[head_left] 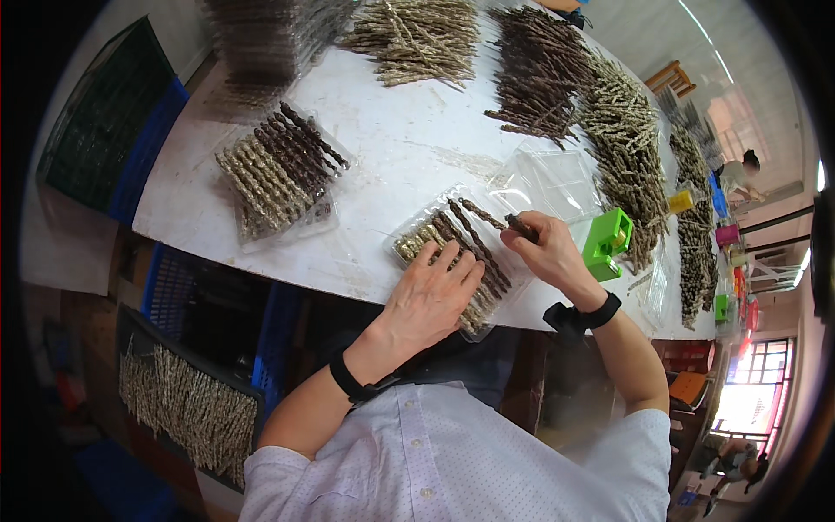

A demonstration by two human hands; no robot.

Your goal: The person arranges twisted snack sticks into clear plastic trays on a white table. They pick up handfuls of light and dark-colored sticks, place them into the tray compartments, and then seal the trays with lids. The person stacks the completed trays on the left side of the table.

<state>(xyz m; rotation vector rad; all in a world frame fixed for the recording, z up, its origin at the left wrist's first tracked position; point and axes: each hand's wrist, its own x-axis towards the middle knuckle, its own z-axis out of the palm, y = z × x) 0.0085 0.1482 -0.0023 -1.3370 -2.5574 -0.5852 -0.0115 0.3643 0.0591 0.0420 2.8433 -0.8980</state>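
A clear plastic tray (pixel 402 246) lies near the table's front edge, with rows of pale and dark brown twisted sticks (pixel 477 239) in it. My left hand (pixel 432 296) rests across the sticks with its fingers spread, covering part of the tray. At the tray's right side, my right hand (pixel 550 252) is closed, pinching a few dark twisted sticks (pixel 521 228) between thumb and fingers. One dark stick (pixel 481 213) slants over the tray's far edge towards that hand. Just beyond lies an empty clear plastic tray or lid (pixel 548 181).
A filled tray (pixel 278 174) lies at left, before stacked clear trays (pixel 261 52). Pale sticks (pixel 413 39), dark sticks (pixel 539 74) and more sticks (pixel 622 148) are heaped behind. A green tape dispenser (pixel 602 252) stands by my right wrist. A stick-filled crate (pixel 187 409) is lower left.
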